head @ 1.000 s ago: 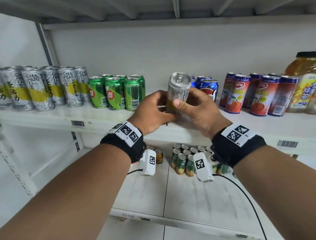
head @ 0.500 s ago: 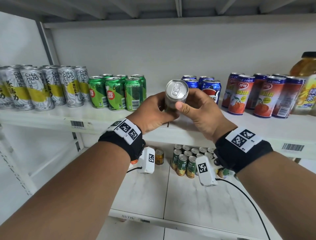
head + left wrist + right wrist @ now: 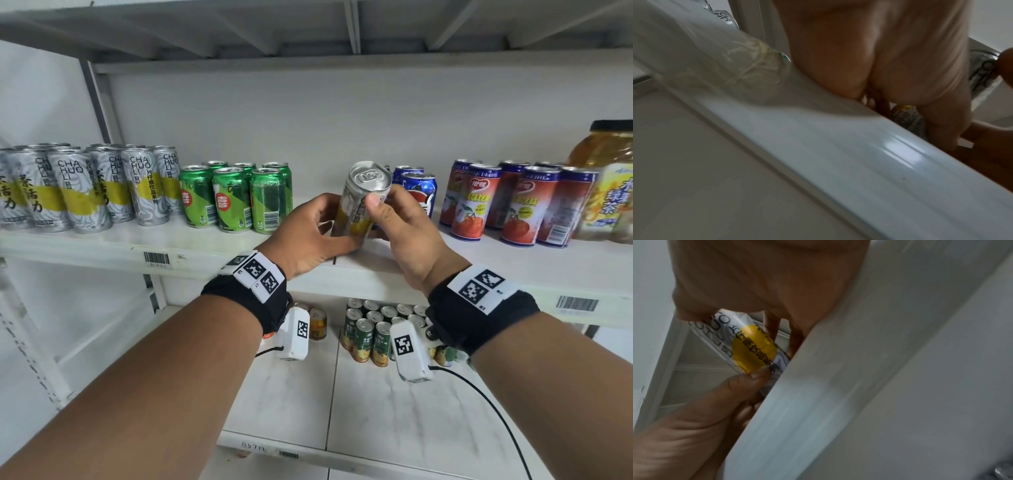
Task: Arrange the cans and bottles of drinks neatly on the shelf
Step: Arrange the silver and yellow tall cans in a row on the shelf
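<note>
A tall silver can with a yellow band [image 3: 363,202] is tilted toward me above the middle shelf [image 3: 513,263], held by both hands. My left hand [image 3: 318,233] grips its lower left side, thumb under the base. My right hand [image 3: 394,219] pinches its upper part, thumb on the front. In the right wrist view the silver can [image 3: 754,350] shows its yellow patch between my thumb and fingers. The left wrist view shows my left hand [image 3: 890,65] over the shelf edge [image 3: 859,154], with the silver can [image 3: 982,76] mostly hidden behind it.
Matching silver cans [image 3: 85,192] stand at the shelf's left, green cans [image 3: 236,198] beside them. Blue cans [image 3: 419,188] stand behind my hands, red fruit cans [image 3: 513,209] and a yellow tea bottle [image 3: 613,192] to the right. Small green cans [image 3: 370,335] stand on the lower shelf.
The can has been turned and tipped between both hands, its top swinging toward me and back up a little; both hands stayed in front of the blue cans.
</note>
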A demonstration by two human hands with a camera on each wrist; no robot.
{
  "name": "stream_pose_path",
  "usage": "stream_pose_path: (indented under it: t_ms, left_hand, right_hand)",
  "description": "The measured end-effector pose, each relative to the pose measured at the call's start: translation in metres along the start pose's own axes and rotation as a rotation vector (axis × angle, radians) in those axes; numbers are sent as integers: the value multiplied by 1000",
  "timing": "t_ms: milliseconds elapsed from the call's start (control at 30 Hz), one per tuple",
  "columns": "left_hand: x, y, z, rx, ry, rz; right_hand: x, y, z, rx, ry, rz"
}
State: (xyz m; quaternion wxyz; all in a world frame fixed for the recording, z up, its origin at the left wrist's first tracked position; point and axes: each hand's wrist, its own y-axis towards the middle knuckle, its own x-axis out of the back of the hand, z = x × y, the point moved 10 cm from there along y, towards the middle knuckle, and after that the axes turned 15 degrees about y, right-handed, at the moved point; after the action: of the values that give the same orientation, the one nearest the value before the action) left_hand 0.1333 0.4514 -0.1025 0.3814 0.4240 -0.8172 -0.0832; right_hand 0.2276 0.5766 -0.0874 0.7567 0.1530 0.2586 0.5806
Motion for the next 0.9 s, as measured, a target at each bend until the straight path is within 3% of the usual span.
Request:
stream_pose_path:
  t_ms: [233, 633, 900]
  left_hand:
    - [0, -1, -3, -5, -12, -5]
    - [-4, -2, 7, 110, -243, 37]
    - [6, -5, 9, 176, -310, -65]
  right_hand:
    - [-5, -1, 0, -9, 53, 71]
    - [5, 5, -13, -127, -15, 1]
    - [-7, 2, -19, -185, -30, 104]
